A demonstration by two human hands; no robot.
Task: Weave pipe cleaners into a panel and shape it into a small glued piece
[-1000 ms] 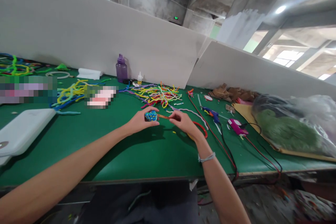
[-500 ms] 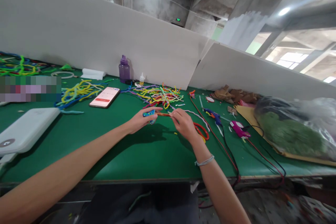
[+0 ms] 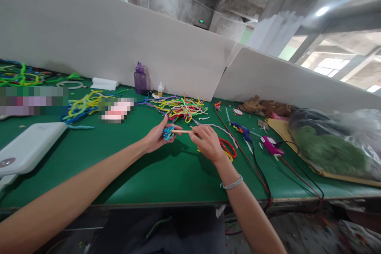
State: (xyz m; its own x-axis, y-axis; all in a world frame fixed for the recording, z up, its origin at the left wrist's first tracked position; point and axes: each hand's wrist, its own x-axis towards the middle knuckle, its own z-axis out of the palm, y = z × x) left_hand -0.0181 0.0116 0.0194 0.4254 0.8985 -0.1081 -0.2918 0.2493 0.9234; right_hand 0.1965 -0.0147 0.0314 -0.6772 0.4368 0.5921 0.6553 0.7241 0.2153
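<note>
Above the green tabletop, my left hand (image 3: 154,139) is closed around a small blue piece with yellow spots (image 3: 168,133), its thumb raised. My right hand (image 3: 207,142) pinches the far end of a thin light-brown stick (image 3: 182,131). The stick lies level between both hands, and its left end meets the spotted piece; whether it goes inside cannot be made out. Behind the hands spreads a tangle of colourful fuzzy pipe cleaners (image 3: 181,107). Red and yellow rings (image 3: 231,149) lie beside my right wrist.
Right of my hands lie a blue glue gun (image 3: 241,131), a magenta device (image 3: 271,145) and their cables. Further right is a clear bag of green material (image 3: 330,147). A purple bottle (image 3: 140,79) stands by the white partition. A white power bank-like box (image 3: 32,147) is at left.
My left hand has turned, its thumb now up and the spotted piece tilted more toward me. The stick shows lighter and its end now meets the piece's face. My right hand has shifted slightly.
</note>
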